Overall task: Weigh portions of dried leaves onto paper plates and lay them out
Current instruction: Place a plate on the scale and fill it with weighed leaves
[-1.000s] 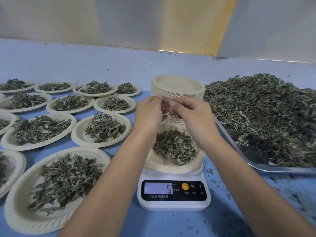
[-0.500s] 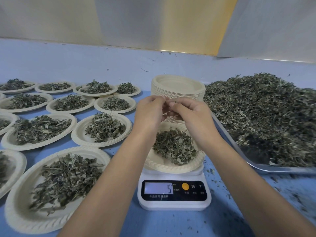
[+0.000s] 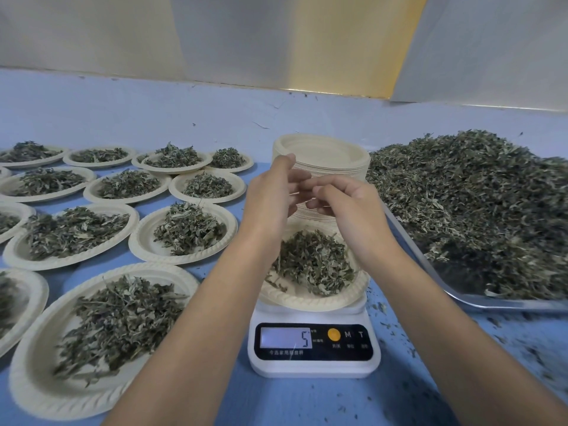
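Plate (image 3: pixel 307 300) w/ leaves (image 3: pixel 313 262) flat on scale (image 3: pixel 313 365)

Bare left hand (image 3: pixel 270 195), bare right hand (image 3: pixel 349 210), bare forearms (image 3: pixel 196 318).

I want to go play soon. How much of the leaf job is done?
Done: many filled plates lie on the left. In hand: one plate of leaves sits on the scale, which reads 5; the left hand and right hand meet above it, holding nothing I can make out. Left: a tall stack of empty plates and a big pile of leaves.
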`<state>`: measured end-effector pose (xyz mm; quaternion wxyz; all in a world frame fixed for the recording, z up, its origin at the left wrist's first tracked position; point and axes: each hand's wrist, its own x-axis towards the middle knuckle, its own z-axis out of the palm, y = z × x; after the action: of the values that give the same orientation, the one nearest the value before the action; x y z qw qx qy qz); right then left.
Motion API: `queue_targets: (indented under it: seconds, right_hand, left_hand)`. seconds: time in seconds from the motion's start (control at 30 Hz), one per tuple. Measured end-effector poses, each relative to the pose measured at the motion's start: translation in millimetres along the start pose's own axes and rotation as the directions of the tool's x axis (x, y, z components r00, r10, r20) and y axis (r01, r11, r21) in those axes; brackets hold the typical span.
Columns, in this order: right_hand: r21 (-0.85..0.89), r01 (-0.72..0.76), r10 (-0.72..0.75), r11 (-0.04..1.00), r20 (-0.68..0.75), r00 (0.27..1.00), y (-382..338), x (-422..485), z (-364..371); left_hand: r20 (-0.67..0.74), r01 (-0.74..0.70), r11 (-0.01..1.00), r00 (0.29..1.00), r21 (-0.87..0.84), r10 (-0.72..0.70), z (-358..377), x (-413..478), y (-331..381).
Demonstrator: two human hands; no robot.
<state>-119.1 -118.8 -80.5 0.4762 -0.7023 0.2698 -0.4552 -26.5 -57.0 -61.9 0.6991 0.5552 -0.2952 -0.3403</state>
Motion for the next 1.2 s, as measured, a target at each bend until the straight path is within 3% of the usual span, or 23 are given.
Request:
queue_targets:
  seconds: [0.6,0.77,0.83,0.9,0.93,1.03,1.1,1.2]
  right_hand:
    - [0.062,-0.012,0.014,0.998,-0.035,0.999,2.4,16.1,-28.0]
    - [-0.107,-0.074,0.046,0.992,-0.241,0.969,28.7,33.1,-79.5]
    - [-0.474,-0.095,-0.035,0.875,-0.259,0.965,48.1,37.5,-104.9]
    - [-0.802,-0.12,-0.003,0.586,-0.15,0.989,73.1,41.6,-127.0]
    - [-0.855,-0.152,0.093,0.496,-0.121,0.988,85.0,43.5,-135.2]
    - [-0.838,-0.327,0.333,0.437,-0.187,0.924,106.0,46.8,-146.2]
    - [-0.836,-0.407,0.437,0.369,-0.23,0.87,115.2,47.8,-148.1]
    - [-0.885,-0.414,0.516,0.214,-0.257,0.817,124.2,49.2,-147.8]
  left_hand:
    - [0.058,0.009,0.999,0.998,-0.033,-0.007,31.1,-1.9,6.2]
    - [0.169,0.032,0.997,0.985,-0.073,-0.019,55.0,-0.9,1.0]
    - [0.17,0.039,0.997,0.985,-0.074,-0.026,64.5,-1.4,-1.4]
    - [0.158,0.036,0.997,0.987,-0.067,-0.025,74.6,-2.1,-3.4]
    - [0.165,0.032,0.998,0.986,-0.062,-0.021,79.9,-2.3,-4.1]
    - [0.189,0.026,0.998,0.982,-0.058,-0.015,93.7,-4.4,-6.9]
    - [0.199,0.033,0.997,0.98,-0.07,-0.018,101.2,-6.2,-8.4]
    - [0.214,0.048,0.997,0.976,-0.059,-0.034,109.0,-6.9,-11.2]
